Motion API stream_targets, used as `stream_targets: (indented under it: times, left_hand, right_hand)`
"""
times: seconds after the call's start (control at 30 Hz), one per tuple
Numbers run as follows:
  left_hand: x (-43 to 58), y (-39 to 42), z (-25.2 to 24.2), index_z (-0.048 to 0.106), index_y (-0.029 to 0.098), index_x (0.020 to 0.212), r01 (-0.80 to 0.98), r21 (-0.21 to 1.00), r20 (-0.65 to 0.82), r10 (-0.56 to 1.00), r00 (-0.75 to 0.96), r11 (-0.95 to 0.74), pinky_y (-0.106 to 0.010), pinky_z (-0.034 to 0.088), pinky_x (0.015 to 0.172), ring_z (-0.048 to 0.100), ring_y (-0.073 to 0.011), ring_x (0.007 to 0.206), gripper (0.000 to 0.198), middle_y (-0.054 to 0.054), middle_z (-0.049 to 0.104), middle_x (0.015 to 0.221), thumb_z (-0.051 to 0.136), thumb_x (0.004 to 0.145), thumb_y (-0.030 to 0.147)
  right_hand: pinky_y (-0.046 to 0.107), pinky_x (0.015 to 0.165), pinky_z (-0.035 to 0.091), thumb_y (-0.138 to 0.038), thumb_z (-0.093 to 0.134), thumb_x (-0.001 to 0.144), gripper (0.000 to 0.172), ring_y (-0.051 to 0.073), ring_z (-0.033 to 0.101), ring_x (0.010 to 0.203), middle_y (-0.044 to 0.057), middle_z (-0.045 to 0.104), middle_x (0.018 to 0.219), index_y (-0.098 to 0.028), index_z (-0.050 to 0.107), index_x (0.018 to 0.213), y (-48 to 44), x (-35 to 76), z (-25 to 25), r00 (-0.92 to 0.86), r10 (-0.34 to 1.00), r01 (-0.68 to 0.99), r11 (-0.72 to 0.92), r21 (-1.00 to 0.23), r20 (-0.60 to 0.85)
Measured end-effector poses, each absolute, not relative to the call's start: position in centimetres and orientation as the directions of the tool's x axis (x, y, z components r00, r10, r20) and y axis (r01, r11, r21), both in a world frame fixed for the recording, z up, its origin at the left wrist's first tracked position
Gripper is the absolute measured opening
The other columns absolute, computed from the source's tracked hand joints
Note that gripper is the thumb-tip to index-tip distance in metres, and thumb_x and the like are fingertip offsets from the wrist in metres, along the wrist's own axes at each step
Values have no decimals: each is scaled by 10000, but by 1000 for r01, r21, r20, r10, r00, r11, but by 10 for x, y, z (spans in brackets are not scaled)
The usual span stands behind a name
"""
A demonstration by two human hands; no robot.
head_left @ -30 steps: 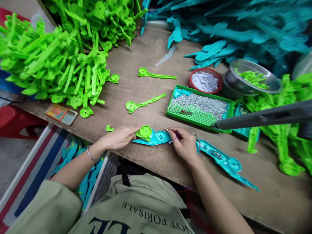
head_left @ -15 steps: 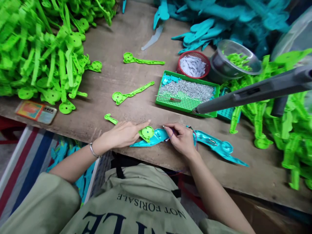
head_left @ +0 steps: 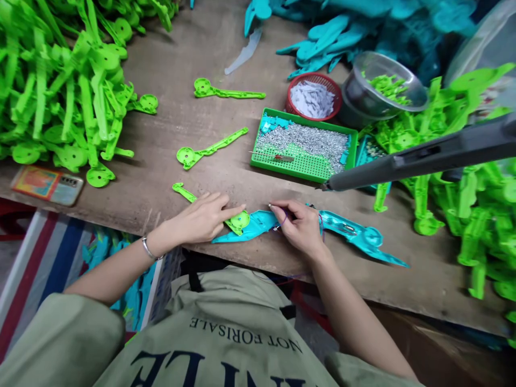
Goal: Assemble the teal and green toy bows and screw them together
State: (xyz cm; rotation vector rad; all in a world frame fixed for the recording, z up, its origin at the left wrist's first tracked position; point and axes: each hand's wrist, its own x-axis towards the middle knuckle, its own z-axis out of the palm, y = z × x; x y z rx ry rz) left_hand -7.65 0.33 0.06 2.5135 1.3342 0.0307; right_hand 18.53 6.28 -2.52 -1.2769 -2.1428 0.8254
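In the head view, the left hand (head_left: 201,219) lies flat, fingers spread, pressing a green disc piece (head_left: 238,222) onto the teal plastic part (head_left: 258,224) at the bench (head_left: 193,129) front edge. The right hand (head_left: 300,228) pinches a thin pin at that part, fingers closed narrow.

One camera only, worn on my head. It looks forward and steeply down over my chest onto the counter (head_left: 193,123), which runs slantwise across the frame. The view sits close: my left hand (head_left: 199,217) and right hand (head_left: 300,228) lie near the middle, at the counter's near edge. Far left it takes in the green parts pile (head_left: 52,91), far right the teal parts pile (head_left: 363,27). No second view overlaps it.
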Motion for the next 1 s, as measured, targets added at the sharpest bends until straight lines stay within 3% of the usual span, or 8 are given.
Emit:
stream_targets:
  times: [0.3,0.4,0.5,0.6,0.7,0.8,0.87,1.0]
  left_hand:
    - [-77,4,-7,503,272,1476,679,396,6,741,671,-618,-348,465,862,530,-226,936,562,-79,582,997,370,957,100]
    - [-72,-8,-6,426,220,1520,709,414,34,788,615,-571,-471,422,1010,545,-269,1052,547,-109,615,1124,458,984,324]
    - [-68,-25,-7,286,124,1571,747,401,89,834,545,-531,-605,270,1143,536,-333,1174,874,-165,612,1250,551,902,621]
    - [-64,-37,-10,233,74,1578,797,370,99,873,477,-477,-595,262,1158,597,-319,1096,956,-157,657,1159,604,882,616]
    - [-61,-41,-10,246,80,1574,820,352,123,891,437,-451,-588,264,1163,633,-304,1043,909,-143,688,1114,614,902,569]
    - [-58,-42,-6,315,113,1545,804,390,185,893,410,-449,-591,233,1177,596,-333,1184,873,-180,662,1275,619,892,607]
    - [-56,-42,-3,421,132,1471,814,436,240,921,306,-384,-545,302,1135,586,-321,1202,727,-173,663,1292,604,921,569]
    - [-50,-43,1,617,160,1166,843,505,273,961,44,-182,-401,423,887,631,-248,957,311,-97,730,1008,533,1001,410]
  right_hand:
    - [336,694,572,-372,566,944,248,208,727,739,63,791,847,-224,764,926,63,192,-25,-467,876,580,408,-705,123]
    - [328,691,570,-371,566,946,246,200,720,725,58,788,837,-227,765,929,62,191,-25,-447,885,592,401,-699,129]
    - [312,685,565,-360,575,944,233,189,714,712,57,785,824,-223,764,928,61,190,-27,-433,890,587,398,-705,142]
    - [303,683,558,-337,587,938,219,186,715,714,66,785,829,-207,761,918,61,190,-28,-435,888,556,396,-731,150]
    - [313,698,554,-330,581,938,223,199,725,754,76,791,866,-199,761,924,64,191,-22,-443,892,549,345,-761,85]
    - [309,710,546,-295,544,949,242,200,731,787,73,791,886,-193,762,982,69,189,-5,-523,851,538,299,-788,-34]
    - [299,733,543,-263,529,953,252,191,735,816,67,792,908,-190,758,1027,74,181,10,-609,789,501,299,-812,-85]
    - [280,749,533,-216,525,953,258,172,735,842,57,794,978,-187,742,1089,79,150,32,-751,651,404,320,-857,-111]
